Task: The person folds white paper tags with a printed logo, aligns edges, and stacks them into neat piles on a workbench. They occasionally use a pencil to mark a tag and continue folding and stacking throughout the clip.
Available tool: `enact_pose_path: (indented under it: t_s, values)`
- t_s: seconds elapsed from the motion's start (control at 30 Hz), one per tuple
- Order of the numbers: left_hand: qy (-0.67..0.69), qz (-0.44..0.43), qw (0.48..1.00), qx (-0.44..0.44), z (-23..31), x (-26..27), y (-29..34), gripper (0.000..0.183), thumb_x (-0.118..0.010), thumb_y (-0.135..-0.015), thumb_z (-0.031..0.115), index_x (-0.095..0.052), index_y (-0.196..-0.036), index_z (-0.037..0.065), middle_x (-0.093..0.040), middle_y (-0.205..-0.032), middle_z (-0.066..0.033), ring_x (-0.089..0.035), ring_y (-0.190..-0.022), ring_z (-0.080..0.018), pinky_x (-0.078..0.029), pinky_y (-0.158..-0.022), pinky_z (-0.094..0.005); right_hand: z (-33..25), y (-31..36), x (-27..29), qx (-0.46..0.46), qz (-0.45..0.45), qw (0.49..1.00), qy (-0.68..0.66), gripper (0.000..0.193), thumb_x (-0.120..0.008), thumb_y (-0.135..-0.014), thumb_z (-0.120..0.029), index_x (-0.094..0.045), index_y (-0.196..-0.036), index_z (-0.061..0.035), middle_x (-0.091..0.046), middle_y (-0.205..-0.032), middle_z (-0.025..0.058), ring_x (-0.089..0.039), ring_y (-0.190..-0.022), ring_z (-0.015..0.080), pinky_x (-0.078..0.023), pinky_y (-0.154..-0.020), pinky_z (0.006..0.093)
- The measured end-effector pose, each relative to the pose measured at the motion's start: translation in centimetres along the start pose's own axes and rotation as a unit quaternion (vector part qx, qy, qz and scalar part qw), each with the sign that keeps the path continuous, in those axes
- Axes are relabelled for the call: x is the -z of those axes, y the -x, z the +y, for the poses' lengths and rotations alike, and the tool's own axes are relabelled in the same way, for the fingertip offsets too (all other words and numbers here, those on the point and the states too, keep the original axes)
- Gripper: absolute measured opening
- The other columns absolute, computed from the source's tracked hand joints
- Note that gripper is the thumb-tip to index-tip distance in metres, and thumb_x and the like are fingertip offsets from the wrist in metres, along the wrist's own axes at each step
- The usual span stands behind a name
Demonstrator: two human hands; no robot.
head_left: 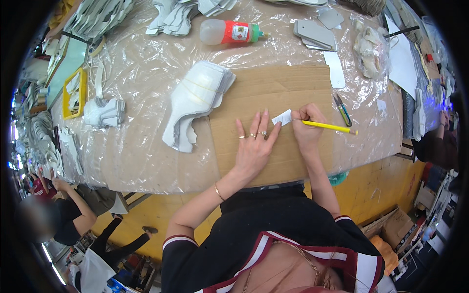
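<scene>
A brown cardboard sheet (273, 88) lies on the plastic-covered table in front of me. My left hand (253, 151) rests flat on it with fingers spread, rings on several of them. The index fingertip touches the lower edge of a small white paper slip (282, 117). At the slip's right side my right hand (308, 127) is closed around a slim yellow pen (332, 128). Its blunt end points right; its thin tip is near the slip, but contact cannot be made out. Left of the cardboard, partly over its edge, sits a banded stack of pale cut pieces (198, 97).
A bottle (215, 32) with a red label lies farther back. Thread snips (342, 110) are right of the cardboard, below grey cut panels (315, 35). A yellow basket (66, 102) and a smaller bundle (103, 112) stand at left. Other people are beyond the table's left and right.
</scene>
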State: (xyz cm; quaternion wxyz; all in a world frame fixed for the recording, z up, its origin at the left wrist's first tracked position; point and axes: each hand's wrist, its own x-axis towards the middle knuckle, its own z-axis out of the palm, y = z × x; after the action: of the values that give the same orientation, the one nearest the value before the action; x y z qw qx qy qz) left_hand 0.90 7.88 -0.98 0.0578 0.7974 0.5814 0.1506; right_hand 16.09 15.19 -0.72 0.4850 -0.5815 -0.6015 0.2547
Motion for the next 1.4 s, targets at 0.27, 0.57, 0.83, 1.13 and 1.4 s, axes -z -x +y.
enact_pose_path:
  t_s: [0.27, 0.57, 0.83, 1.13, 1.4]
  values:
    - [0.126, 0.043, 0.989, 0.059, -0.2, 1.0, -1.9, 0.037, -0.069, -0.085, 0.025, -0.064, -0.12, 0.013, -0.052, -0.137, -0.014, -0.048, -0.125, -0.0295, -0.025, -0.11, -0.0605, -1.3, -3.9, 6.2, -0.258, -0.083, 0.962, 0.035, 0.051, -0.068, -0.082, -0.009, -0.044, -0.126, -0.0042, -0.056, -0.071, 0.0065, -0.06, -0.062, 0.0196, -0.048, -0.055, 0.0359]
    - [0.13, 0.03, 0.989, 0.07, -0.1, 0.4, -3.2, 0.028, -0.068, -0.086, 0.031, -0.068, -0.107, 0.011, -0.058, -0.129, -0.0097, -0.051, -0.119, -0.0297, -0.037, -0.101, -0.0496, -2.3, -1.6, 4.1, -0.037, -0.139, 0.957, 0.253, 0.029, -0.073, -0.084, -0.027, -0.066, -0.1, -0.0032, -0.059, -0.101, 0.0197, -0.058, -0.097, 0.0376, -0.047, -0.086, 0.0437]
    - [0.114, 0.153, 0.982, 0.007, -0.7, -0.8, -3.0, 0.018, -0.069, -0.087, 0.026, -0.071, -0.099, 0.013, -0.069, -0.105, -0.0039, -0.063, -0.098, -0.0232, -0.04, -0.097, -0.0463, -0.7, -0.7, 0.3, -0.154, -0.217, 0.964, 0.029, 0.02, -0.071, -0.088, -0.018, -0.066, -0.098, -0.0022, -0.063, -0.077, 0.0099, -0.063, -0.072, 0.0233, -0.05, -0.066, 0.035]
    - [0.155, 0.219, 0.963, 0.035, -6.8, 7.5, -0.8, 0.024, -0.07, -0.084, 0.013, -0.068, -0.108, 0.01, -0.065, -0.118, -0.0134, -0.062, -0.1, -0.0341, -0.048, -0.086, -0.0441, -6.0, -4.6, -0.2, -0.17, -0.202, 0.945, -0.191, 0.023, -0.066, -0.091, -0.005, -0.061, -0.113, 0.0011, -0.063, -0.084, 0.0038, -0.062, -0.072, 0.0086, -0.053, -0.06, 0.0231]
    - [0.053, 0.038, 0.997, 0.041, -16.3, 12.9, -2.6, 0.033, -0.058, -0.087, 0.004, -0.063, -0.119, 0.008, -0.063, -0.124, -0.0142, -0.065, -0.097, -0.0325, -0.052, -0.081, -0.0402, -11.6, -7.8, -8.6, -0.095, -0.278, 0.924, -0.244, 0.023, -0.064, -0.091, -0.002, -0.061, -0.113, 0.0049, -0.062, -0.093, 0.0073, -0.067, -0.078, 0.0132, -0.058, -0.069, 0.0243]
